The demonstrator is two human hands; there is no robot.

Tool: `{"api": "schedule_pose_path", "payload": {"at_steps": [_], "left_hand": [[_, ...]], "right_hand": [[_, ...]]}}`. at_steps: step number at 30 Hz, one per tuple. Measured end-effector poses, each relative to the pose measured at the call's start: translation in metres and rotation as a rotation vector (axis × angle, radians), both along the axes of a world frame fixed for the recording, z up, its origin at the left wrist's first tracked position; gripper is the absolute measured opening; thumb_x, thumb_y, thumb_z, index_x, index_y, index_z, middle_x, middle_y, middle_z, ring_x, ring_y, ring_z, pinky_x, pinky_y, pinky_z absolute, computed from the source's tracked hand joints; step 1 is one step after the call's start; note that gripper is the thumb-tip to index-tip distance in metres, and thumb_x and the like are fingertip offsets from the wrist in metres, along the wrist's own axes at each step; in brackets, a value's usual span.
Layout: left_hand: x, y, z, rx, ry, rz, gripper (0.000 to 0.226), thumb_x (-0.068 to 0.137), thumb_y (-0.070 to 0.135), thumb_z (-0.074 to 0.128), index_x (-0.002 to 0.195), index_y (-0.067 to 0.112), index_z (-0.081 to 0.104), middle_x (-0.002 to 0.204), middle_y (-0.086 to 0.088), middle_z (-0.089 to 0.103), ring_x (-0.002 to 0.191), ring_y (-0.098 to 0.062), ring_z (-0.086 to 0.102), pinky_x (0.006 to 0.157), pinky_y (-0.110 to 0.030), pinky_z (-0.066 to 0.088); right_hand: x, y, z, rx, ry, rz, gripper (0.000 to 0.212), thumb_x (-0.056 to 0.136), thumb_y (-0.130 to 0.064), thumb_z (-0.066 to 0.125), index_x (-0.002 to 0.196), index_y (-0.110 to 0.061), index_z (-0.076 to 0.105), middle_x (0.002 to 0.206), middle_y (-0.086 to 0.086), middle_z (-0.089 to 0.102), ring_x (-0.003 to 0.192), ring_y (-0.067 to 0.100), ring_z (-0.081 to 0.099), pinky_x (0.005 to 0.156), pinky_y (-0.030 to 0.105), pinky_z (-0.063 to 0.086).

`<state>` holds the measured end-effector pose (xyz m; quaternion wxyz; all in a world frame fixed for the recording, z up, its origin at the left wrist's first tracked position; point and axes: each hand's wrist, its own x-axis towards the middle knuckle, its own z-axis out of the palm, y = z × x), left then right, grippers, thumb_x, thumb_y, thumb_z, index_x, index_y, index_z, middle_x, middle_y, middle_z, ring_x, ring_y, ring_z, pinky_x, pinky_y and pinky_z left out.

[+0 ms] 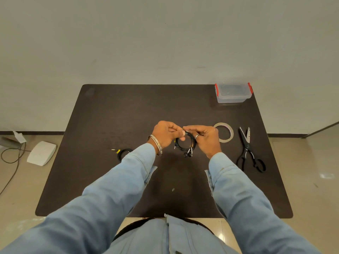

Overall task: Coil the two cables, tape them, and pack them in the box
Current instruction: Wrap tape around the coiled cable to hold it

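Both hands up over the middle of the dark table [110, 180], working one coiled black cable [185, 143] held between them above the surface. Left hand [165, 135] has fingers curled, thumb and forefinger pinching the top left of the coil; metal bangle on that wrist. Right hand [207, 139] pinches the top right of the same coil, fingers curled over it, ring on one finger. Cable's plug ends hang down from the bottom of the loop, metal tips visible. Can't tell if there's tape on the coil, too small. Second cable [123, 153] lies on the table left of the hands, partly hidden behind the left sleeve, with a yellow-marked plug sticking out to its left. Tape roll [224, 132] flat on the table just right of the right hand, scissors [250, 151] beside it further right, blades slightly apart. Clear plastic box [233, 93] with red clips sits at the far right corner, lid on, well apart from the hands.
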<state>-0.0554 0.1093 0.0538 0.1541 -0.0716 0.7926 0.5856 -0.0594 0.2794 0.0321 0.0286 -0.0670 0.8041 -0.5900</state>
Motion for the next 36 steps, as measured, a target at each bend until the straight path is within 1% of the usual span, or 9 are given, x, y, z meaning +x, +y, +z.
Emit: {"api": "schedule_pose_path", "payload": {"at_steps": [5, 7, 9, 12, 15, 21, 26, 32, 36], "left_hand": [[-0.002, -0.001, 0.004, -0.004, -0.070, -0.087, 0.009, 0.080, 0.013, 0.071, 0.072, 0.014, 0.076, 0.067, -0.004, 0.071, 0.063, -0.012, 0.054, 0.069, -0.029, 0.049], [-0.003, -0.002, 0.006, 0.037, -0.114, -0.109, 0.012, 0.080, 0.010, 0.070, 0.070, 0.011, 0.075, 0.064, -0.001, 0.071, 0.068, -0.013, 0.056, 0.065, -0.024, 0.046], [-0.004, -0.002, 0.006, 0.086, -0.150, -0.108, 0.018, 0.080, 0.006, 0.068, 0.065, 0.013, 0.074, 0.062, 0.001, 0.071, 0.077, -0.018, 0.060, 0.067, -0.023, 0.048], [-0.002, -0.002, 0.000, 0.143, -0.145, -0.081, 0.024, 0.081, 0.003, 0.066, 0.060, 0.014, 0.073, 0.061, 0.001, 0.070, 0.083, -0.019, 0.064, 0.087, -0.030, 0.050], [0.001, 0.001, -0.002, 0.205, -0.118, -0.084, 0.020, 0.083, 0.001, 0.063, 0.065, 0.006, 0.070, 0.061, 0.003, 0.071, 0.074, -0.010, 0.067, 0.082, -0.022, 0.050], [-0.003, -0.001, 0.000, 0.167, -0.038, -0.118, 0.021, 0.085, 0.000, 0.059, 0.066, 0.002, 0.068, 0.060, 0.004, 0.067, 0.067, -0.004, 0.064, 0.075, -0.014, 0.048], [-0.005, -0.002, 0.001, 0.113, 0.015, -0.145, 0.018, 0.085, 0.002, 0.061, 0.072, 0.006, 0.072, 0.068, 0.001, 0.070, 0.079, -0.015, 0.066, 0.089, -0.026, 0.050], [-0.005, -0.002, -0.003, -0.007, 0.021, -0.144, 0.020, 0.083, 0.009, 0.066, 0.069, 0.020, 0.074, 0.068, 0.002, 0.071, 0.078, -0.021, 0.065, 0.093, -0.043, 0.049], [-0.002, -0.002, -0.003, 0.031, -0.020, -0.144, 0.017, 0.083, 0.008, 0.066, 0.073, 0.018, 0.075, 0.074, -0.003, 0.072, 0.080, -0.019, 0.067, 0.096, -0.043, 0.049]], "right_hand": [[0.003, 0.000, -0.001, -0.024, -0.017, -0.007, 0.028, 0.084, 0.009, 0.059, 0.095, -0.010, 0.076, 0.092, 0.000, 0.074, 0.090, 0.008, 0.070, 0.084, 0.022, 0.054], [0.006, 0.000, -0.001, -0.031, -0.016, -0.004, 0.030, 0.083, 0.012, 0.057, 0.096, -0.008, 0.075, 0.092, 0.001, 0.074, 0.089, 0.008, 0.070, 0.084, 0.022, 0.054], [0.008, 0.000, -0.002, -0.066, -0.023, 0.000, 0.030, 0.083, 0.013, 0.056, 0.096, -0.006, 0.075, 0.092, 0.004, 0.074, 0.088, 0.011, 0.071, 0.083, 0.024, 0.055], [0.009, -0.002, 0.004, -0.186, -0.145, 0.011, 0.024, 0.087, 0.008, 0.056, 0.098, -0.004, 0.074, 0.091, 0.012, 0.074, 0.081, 0.027, 0.071, 0.066, 0.028, 0.057], [0.010, -0.002, 0.010, -0.257, -0.251, 0.021, 0.027, 0.091, 0.007, 0.049, 0.101, -0.003, 0.072, 0.089, 0.019, 0.073, 0.075, 0.032, 0.069, 0.051, 0.020, 0.045], [0.010, -0.003, 0.014, -0.399, -0.401, 0.014, 0.026, 0.092, -0.002, 0.053, 0.107, -0.012, 0.072, 0.097, 0.013, 0.074, 0.082, 0.032, 0.070, 0.058, 0.028, 0.040], [0.009, -0.001, 0.021, -0.510, -0.459, -0.034, 0.035, 0.087, -0.013, 0.065, 0.118, -0.029, 0.065, 0.098, 0.014, 0.074, 0.079, 0.026, 0.068, 0.067, 0.033, 0.044], [0.004, -0.002, 0.026, -0.359, -0.413, -0.066, 0.047, 0.077, -0.005, 0.075, 0.121, -0.019, 0.063, 0.085, 0.007, 0.075, 0.083, 0.021, 0.069, 0.074, 0.035, 0.051], [0.003, -0.006, 0.024, -0.370, -0.377, -0.098, 0.052, 0.076, 0.008, 0.071, 0.122, -0.014, 0.060, 0.083, 0.007, 0.073, 0.083, 0.019, 0.071, 0.080, 0.028, 0.056]]}}
